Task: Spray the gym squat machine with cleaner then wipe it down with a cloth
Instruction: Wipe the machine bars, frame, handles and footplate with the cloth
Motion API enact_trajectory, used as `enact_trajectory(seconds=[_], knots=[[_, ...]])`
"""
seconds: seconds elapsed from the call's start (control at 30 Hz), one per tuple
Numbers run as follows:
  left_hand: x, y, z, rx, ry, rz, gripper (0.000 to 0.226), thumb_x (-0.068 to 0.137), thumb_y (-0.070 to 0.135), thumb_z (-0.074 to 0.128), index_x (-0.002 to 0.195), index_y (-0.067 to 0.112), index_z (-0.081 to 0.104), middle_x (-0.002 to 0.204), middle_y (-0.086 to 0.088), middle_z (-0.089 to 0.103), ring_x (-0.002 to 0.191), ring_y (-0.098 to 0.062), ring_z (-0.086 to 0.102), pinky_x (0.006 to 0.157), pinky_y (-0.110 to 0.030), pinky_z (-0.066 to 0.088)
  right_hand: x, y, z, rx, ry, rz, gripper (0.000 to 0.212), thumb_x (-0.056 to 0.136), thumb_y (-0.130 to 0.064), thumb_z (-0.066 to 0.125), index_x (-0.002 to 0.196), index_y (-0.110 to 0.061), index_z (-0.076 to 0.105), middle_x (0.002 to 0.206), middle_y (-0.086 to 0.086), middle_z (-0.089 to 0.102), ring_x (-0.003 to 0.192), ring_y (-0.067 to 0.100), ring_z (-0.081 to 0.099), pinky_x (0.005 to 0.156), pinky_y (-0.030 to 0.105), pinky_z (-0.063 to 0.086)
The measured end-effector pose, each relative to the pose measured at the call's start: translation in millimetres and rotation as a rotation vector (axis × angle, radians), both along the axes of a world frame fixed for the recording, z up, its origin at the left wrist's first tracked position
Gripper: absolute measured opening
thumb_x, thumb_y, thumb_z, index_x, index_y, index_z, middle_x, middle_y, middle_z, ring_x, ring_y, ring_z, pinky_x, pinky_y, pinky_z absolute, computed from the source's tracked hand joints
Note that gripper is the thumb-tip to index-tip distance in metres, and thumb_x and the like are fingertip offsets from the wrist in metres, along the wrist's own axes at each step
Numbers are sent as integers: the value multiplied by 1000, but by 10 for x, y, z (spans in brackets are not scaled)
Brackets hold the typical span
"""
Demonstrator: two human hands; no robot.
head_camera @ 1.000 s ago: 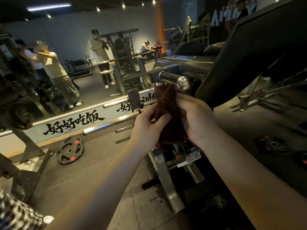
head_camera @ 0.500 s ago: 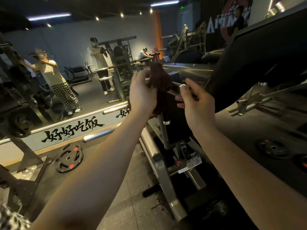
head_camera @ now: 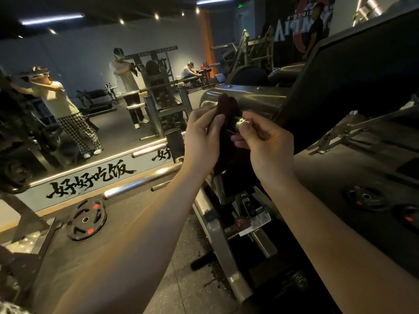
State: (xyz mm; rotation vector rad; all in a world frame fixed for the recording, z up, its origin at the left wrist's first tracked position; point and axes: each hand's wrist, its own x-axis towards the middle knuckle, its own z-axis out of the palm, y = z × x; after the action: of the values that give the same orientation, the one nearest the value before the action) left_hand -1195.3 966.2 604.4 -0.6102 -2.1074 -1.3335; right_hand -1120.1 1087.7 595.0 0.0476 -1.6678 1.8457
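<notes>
The squat machine [head_camera: 251, 99] has a grey steel frame, with a big black pad rising at the right. A short chrome peg [head_camera: 240, 123] sticks out of it toward me. A dark brown cloth [head_camera: 227, 105] hangs over the peg's left side, its lower part dropping between my hands. My left hand [head_camera: 201, 141] grips the cloth with curled fingers. My right hand [head_camera: 267, 143] pinches at the peg's end, and I cannot tell whether it also holds cloth. No spray bottle is in view.
A mirror wall at the left reflects several people and racks. A long chrome bar [head_camera: 140, 180] runs along its base. Black weight plates [head_camera: 87, 219] lie on the floor at the left and at the right [head_camera: 365, 197]. The machine's base rail [head_camera: 217, 241] lies below my arms.
Both hands rose with the cloth from below the peg to its level. My left hand came back toward the peg and the right hand closed on its end.
</notes>
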Motion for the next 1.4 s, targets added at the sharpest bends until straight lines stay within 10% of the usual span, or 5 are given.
enact_trajectory(seconds=[0.27,1.4], knots=[[-226,23,307,-101,-58,43,21,101,21,61,117,22,75,109,9,58,104,-8,56,99,-32,47,-23,-34,-57,2,24,-8,29,102,-16,64,130,-14,69,101,-5,76,89,14,76,80,29,63],[138,39,2,124,16,-39,24,97,15,67,120,17,73,116,9,68,112,-8,63,102,-38,52,-59,12,-134,40,45,-26,29,102,-26,64,130,-25,69,103,-9,74,89,8,73,81,21,59]])
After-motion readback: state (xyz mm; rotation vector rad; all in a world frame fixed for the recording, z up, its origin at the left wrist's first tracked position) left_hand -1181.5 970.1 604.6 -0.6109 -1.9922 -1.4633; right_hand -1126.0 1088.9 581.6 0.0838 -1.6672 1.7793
